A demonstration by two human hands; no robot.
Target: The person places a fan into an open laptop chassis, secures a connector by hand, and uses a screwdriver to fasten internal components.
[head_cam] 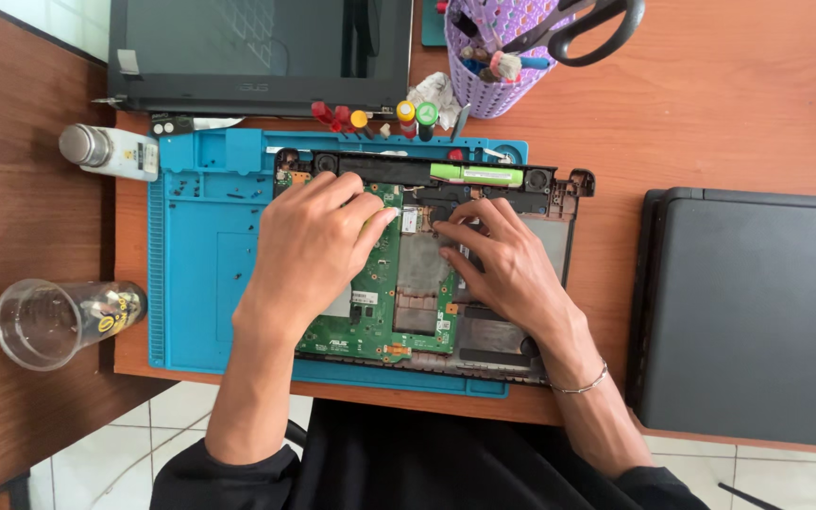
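Both hands' fingers, left hand [309, 247] and right hand [502, 269], press unclenched onto the green circuit board [384, 312] beneath.

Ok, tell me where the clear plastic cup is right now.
In the head view the clear plastic cup lies on its side at the far left, on the darker wooden table, below the small white bottle and left of the blue repair mat.

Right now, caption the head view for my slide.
Both hands, left and right, press on a green board in an opened laptop.
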